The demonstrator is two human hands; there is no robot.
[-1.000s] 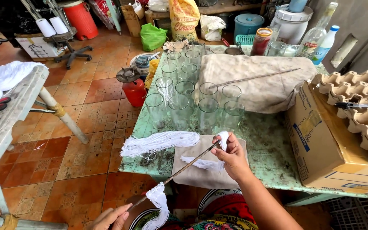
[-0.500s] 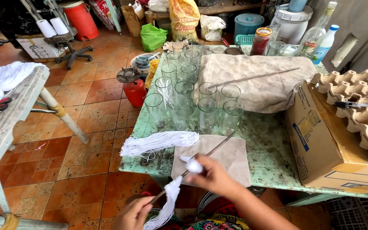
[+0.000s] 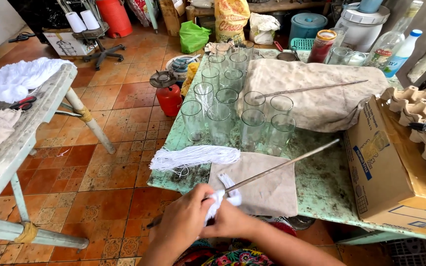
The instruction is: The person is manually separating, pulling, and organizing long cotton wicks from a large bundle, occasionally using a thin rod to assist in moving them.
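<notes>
My left hand (image 3: 183, 221) and my right hand (image 3: 230, 221) meet at the near edge of the green table (image 3: 321, 177). Both are closed around a small wad of white thread (image 3: 220, 198) wound on the near end of a long thin rod (image 3: 282, 165). The rod slants up to the right over a beige cloth (image 3: 265, 189). A loose bundle of white thread (image 3: 193, 156) lies on the table just left of the cloth. Several empty drinking glasses (image 3: 223, 116) stand in rows behind it.
A second thin rod (image 3: 316, 88) rests on a large beige cloth (image 3: 316, 93) behind. A cardboard box (image 3: 385, 172) with egg trays (image 3: 425, 118) is at right. Bottles and jars (image 3: 385, 44) stand far right. A red gas stove (image 3: 167, 96) is on the tiled floor; a bench (image 3: 20, 133) at left.
My right hand slid down the rod from its far end to the near end, joining my left hand. The thread is now bunched between both hands, and the rod's far end points further right.
</notes>
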